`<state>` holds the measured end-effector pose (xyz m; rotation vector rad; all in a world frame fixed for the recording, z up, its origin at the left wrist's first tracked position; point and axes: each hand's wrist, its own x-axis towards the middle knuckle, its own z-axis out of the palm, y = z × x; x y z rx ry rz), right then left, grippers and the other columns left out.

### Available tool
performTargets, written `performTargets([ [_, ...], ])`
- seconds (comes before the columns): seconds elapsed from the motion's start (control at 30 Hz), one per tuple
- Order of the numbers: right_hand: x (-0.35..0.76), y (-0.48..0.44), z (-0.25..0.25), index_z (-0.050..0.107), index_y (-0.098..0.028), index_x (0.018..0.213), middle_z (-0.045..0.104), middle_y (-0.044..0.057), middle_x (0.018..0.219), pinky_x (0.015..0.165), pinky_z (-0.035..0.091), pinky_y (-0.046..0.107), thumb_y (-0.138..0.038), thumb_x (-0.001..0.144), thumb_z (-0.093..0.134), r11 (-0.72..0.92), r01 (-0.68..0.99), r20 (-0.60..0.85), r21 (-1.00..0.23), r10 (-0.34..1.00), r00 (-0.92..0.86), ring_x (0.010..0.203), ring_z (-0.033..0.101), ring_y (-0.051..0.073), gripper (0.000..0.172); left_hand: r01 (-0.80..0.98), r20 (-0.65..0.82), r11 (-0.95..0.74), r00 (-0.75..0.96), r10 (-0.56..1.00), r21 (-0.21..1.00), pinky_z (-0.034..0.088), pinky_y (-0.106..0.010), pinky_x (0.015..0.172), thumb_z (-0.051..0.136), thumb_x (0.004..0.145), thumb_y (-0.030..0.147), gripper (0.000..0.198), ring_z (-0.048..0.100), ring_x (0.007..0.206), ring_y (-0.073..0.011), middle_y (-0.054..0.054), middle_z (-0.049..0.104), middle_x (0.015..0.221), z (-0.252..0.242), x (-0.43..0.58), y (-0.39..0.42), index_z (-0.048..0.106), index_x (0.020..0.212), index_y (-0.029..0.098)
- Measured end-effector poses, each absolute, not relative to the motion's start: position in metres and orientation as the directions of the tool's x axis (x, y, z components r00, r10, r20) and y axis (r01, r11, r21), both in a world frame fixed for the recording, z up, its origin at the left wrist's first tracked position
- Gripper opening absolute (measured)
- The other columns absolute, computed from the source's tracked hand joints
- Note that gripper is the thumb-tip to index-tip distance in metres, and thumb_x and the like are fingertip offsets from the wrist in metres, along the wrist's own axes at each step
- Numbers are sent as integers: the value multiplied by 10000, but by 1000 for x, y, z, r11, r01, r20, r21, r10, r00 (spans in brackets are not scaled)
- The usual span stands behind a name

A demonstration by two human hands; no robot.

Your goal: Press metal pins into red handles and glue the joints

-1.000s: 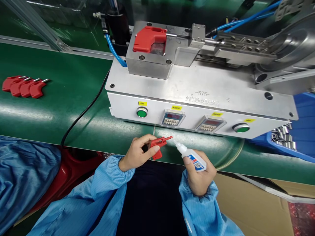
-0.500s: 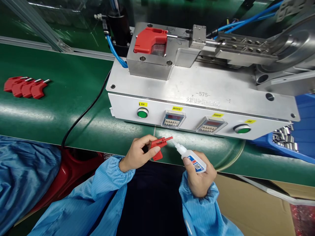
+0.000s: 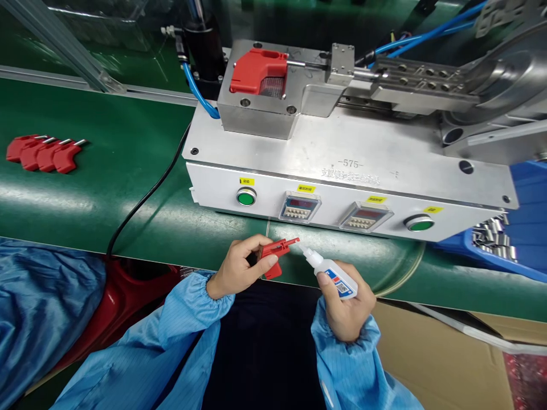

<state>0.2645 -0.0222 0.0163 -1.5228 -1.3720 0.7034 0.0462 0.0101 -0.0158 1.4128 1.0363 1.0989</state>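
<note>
Left hand (image 3: 239,269) clamped on flat red plastic part (image 3: 272,256); right hand (image 3: 345,304) clamped on white plastic glue bottle (image 3: 336,278); tapered nozzle (image 3: 308,255) held just beside part; hands apart.

And there's the left bare hand (image 3: 237,269), fingers curled and gripping, just beside the right bare hand (image 3: 344,307), fingers wrapped and gripping too, wrists held low in light-blue cuffed sleeves (image 3: 183,324)!
</note>
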Motion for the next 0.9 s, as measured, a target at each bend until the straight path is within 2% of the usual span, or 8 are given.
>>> performTargets([
  [0.6, 266, -24, 16, 770, -195, 873, 647, 8, 654, 503, 475, 273, -484, 952, 776, 51, 444, 161, -895, 964, 214, 514, 520, 138, 300, 37, 67, -76, 204, 977, 996, 486, -239, 557, 716, 1043, 445, 276, 594, 556, -130, 7, 679, 667, -16, 47, 8, 766, 1019, 175],
  [0.9, 264, -23, 18, 767, -196, 884, 652, 5, 674, 509, 472, 271, -439, 957, 774, 85, 443, 184, -893, 965, 185, 518, 512, 131, 254, 29, 82, -90, 211, 974, 996, 491, -230, 566, 716, 1048, 422, 249, 601, 557, -125, 11, 685, 668, -16, 47, 9, 769, 1043, 179],
])
